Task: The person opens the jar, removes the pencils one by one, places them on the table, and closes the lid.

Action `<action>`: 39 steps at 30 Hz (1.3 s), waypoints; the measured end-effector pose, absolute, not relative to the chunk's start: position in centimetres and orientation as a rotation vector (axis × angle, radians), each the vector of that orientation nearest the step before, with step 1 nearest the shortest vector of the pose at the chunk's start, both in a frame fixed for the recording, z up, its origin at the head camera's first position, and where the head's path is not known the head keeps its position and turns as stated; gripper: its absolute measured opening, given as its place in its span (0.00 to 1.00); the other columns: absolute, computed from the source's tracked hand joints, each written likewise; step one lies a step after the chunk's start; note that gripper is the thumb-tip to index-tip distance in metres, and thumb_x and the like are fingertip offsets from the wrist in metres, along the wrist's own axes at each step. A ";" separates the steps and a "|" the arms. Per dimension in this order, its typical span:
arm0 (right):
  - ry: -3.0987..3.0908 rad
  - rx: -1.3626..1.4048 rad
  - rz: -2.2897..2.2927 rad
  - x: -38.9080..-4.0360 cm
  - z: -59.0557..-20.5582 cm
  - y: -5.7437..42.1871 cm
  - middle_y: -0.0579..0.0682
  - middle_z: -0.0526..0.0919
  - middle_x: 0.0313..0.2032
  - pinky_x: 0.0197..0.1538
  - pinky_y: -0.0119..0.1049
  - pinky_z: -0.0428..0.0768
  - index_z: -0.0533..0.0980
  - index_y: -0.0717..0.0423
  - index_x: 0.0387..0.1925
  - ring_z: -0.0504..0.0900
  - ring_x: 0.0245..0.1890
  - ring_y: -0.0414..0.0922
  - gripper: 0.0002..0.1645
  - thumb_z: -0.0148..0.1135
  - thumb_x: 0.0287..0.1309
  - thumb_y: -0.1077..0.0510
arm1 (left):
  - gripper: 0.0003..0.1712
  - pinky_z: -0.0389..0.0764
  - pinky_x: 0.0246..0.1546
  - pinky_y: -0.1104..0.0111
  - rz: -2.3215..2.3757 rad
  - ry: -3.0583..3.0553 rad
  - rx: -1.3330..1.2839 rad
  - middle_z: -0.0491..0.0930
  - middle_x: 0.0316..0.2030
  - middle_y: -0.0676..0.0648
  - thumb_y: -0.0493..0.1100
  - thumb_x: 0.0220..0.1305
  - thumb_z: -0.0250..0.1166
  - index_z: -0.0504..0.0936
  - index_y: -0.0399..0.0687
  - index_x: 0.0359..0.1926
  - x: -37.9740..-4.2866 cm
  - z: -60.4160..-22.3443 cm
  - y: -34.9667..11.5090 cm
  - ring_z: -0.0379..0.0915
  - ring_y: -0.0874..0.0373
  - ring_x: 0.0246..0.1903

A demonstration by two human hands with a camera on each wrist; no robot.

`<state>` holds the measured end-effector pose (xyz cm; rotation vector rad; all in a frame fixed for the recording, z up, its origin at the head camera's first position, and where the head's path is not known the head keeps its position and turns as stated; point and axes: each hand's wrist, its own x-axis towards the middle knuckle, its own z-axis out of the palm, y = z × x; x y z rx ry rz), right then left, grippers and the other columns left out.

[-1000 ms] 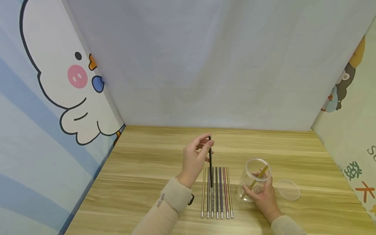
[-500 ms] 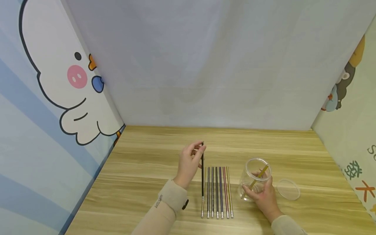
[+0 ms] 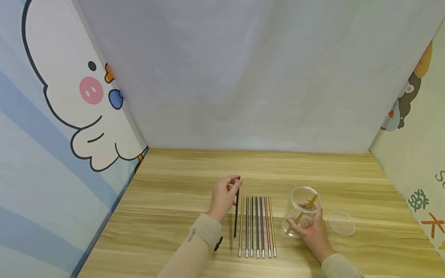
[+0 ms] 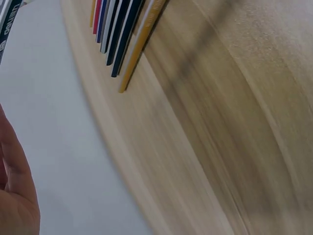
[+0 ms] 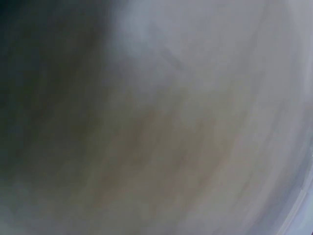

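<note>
My left hand [image 3: 222, 197] pinches a black pencil [image 3: 236, 220] near its upper end. The pencil slants down with its silver-and-eraser end close to the table, just left of a row of several pencils [image 3: 257, 227] lying side by side. In the left wrist view, part of that held pencil [image 4: 7, 24] and of the hand [image 4: 17, 181] show at the left edge. Around a clear round jar [image 3: 290, 208], my right hand [image 3: 313, 235] keeps its grip. One yellow pencil [image 3: 308, 206] leans inside the jar. The right wrist view is a blur close to the jar.
A clear round lid [image 3: 342, 223] lies on the wooden table [image 3: 167, 193] to the right of the jar. A pale curtain [image 3: 226, 77] stands behind the table, with printed panels on the left and right sides.
My left hand has carried the black pencil leftward and down, from above the row to beside its left end. The right hand and jar have stayed in place.
</note>
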<state>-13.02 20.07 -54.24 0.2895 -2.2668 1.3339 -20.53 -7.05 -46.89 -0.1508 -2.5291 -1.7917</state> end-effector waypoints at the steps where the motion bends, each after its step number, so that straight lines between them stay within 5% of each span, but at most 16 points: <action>1: -2.266 0.290 1.330 -13.0 -54.3 20.1 0.28 0.73 0.53 0.62 0.08 0.57 0.56 0.73 0.61 0.69 0.55 0.21 0.53 0.76 0.34 0.72 | 0.19 0.85 0.20 0.52 -1.786 -2.550 -0.142 0.82 0.42 0.43 0.47 0.71 0.61 0.80 0.42 0.57 -20.6 -47.1 -7.0 0.72 0.58 0.20; 10: -2.283 0.266 1.344 -13.1 -54.4 20.2 0.23 0.69 0.53 0.62 0.09 0.56 0.56 0.71 0.63 0.68 0.55 0.21 0.54 0.77 0.34 0.71 | 0.19 0.85 0.23 0.48 -1.782 -2.683 -0.035 0.82 0.44 0.37 0.45 0.72 0.60 0.80 0.40 0.57 -20.9 -48.3 -6.8 0.74 0.50 0.16; 18: -2.318 0.227 1.351 -13.0 -54.2 20.1 0.23 0.69 0.53 0.61 0.08 0.55 0.55 0.72 0.62 0.68 0.55 0.21 0.53 0.77 0.37 0.70 | 0.19 0.85 0.19 0.60 -1.835 -2.741 0.047 0.82 0.42 0.38 0.44 0.70 0.63 0.80 0.40 0.57 -21.7 -49.7 -7.1 0.76 0.56 0.25; 27: -2.311 0.246 1.356 -13.0 -54.3 20.2 0.23 0.69 0.53 0.61 0.08 0.55 0.54 0.73 0.62 0.68 0.55 0.21 0.53 0.76 0.37 0.71 | 0.16 0.82 0.13 0.63 -1.835 -2.836 0.070 0.79 0.29 0.43 0.41 0.68 0.64 0.80 0.42 0.55 -22.1 -51.3 -7.4 0.74 0.53 0.18; 39: -2.296 0.254 1.334 -13.0 -54.5 20.2 0.24 0.70 0.53 0.62 0.08 0.57 0.56 0.69 0.63 0.69 0.55 0.22 0.54 0.77 0.35 0.72 | 0.13 0.82 0.13 0.68 -1.762 -2.931 0.209 0.83 0.38 0.43 0.41 0.66 0.66 0.82 0.41 0.50 -22.5 -52.4 -7.1 0.74 0.57 0.24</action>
